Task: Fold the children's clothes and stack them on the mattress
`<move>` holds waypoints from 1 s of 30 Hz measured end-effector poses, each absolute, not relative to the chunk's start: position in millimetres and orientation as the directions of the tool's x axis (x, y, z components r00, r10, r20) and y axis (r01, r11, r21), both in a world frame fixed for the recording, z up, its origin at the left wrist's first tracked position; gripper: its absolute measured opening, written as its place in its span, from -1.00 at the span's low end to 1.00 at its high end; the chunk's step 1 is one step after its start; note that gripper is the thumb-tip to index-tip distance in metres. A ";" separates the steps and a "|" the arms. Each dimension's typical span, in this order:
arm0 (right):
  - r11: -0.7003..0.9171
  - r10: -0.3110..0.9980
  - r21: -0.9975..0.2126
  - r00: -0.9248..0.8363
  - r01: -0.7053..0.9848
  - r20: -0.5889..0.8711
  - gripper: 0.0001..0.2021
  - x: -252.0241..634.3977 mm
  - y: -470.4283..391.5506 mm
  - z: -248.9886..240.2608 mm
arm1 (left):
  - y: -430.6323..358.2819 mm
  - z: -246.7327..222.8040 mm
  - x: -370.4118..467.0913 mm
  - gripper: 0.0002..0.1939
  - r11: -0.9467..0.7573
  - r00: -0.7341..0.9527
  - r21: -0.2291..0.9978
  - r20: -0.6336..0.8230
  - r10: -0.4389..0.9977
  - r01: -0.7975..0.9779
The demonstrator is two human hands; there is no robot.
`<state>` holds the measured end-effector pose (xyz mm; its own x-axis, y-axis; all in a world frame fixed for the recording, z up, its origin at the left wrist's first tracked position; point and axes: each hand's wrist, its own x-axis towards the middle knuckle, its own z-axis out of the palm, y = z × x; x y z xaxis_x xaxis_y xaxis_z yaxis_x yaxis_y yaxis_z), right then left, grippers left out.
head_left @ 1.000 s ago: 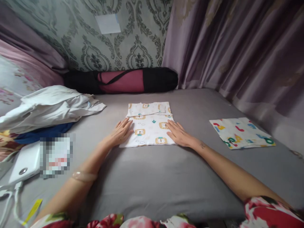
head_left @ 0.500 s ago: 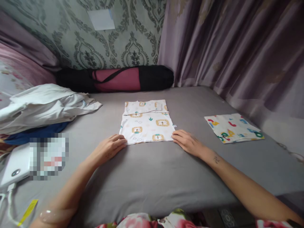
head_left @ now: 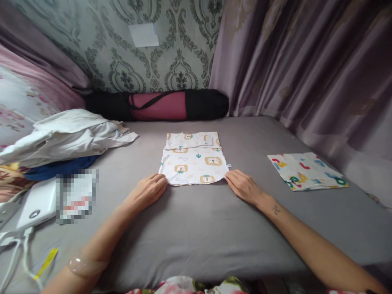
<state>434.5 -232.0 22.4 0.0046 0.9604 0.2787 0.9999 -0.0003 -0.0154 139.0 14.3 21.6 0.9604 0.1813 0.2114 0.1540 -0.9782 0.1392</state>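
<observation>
A white garment (head_left: 196,163) printed with lion faces and small green plants lies partly folded on the grey bed sheet. Its far part is folded over into a band, and a small tag sticks out at the right side. My left hand (head_left: 152,187) pinches the near left corner. At the near right corner my right hand (head_left: 241,185) has its fingers closed on the fabric. Between the two hands the near edge sags slightly. Further right lies a folded white cloth (head_left: 308,171) with colourful letter-like shapes, apart from my right hand.
A black and red long bag (head_left: 159,106) lies along the wall. To the left are a rumpled white cloth (head_left: 73,136), a navy cloth (head_left: 64,167), a white power bank (head_left: 38,202) with cables and a yellow strip (head_left: 47,261). Curtains (head_left: 290,61) hang at the right.
My fingers have closed on the near corners, and the garment's near edge now bows between them. The whole view has shifted slightly, so things appear further right.
</observation>
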 end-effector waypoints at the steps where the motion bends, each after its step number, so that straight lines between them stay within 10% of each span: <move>1: -0.012 0.960 -0.033 0.021 0.999 0.281 -0.71 435.2 -231.3 21.6 | 14.4 22.2 138.7 -0.68 -0.979 0.964 0.138 0.198 0.176 0.151; 16: 0.020 0.968 -0.246 0.042 0.969 0.247 -0.69 452.5 -232.7 15.9 | 24.2 14.6 133.7 -0.66 -0.959 0.957 0.225 0.193 0.216 0.171; 30: -0.126 0.806 -0.768 0.516 0.627 0.289 -0.83 469.2 -191.5 26.6 | 49.3 35.8 165.0 -0.65 -0.435 0.705 0.860 0.132 0.696 0.269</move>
<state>469.2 -191.5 26.6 0.5161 0.8064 0.2888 0.6273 -0.1263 -0.7684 165.0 49.3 35.8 0.7055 0.6964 0.1317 0.2685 -0.4346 0.8597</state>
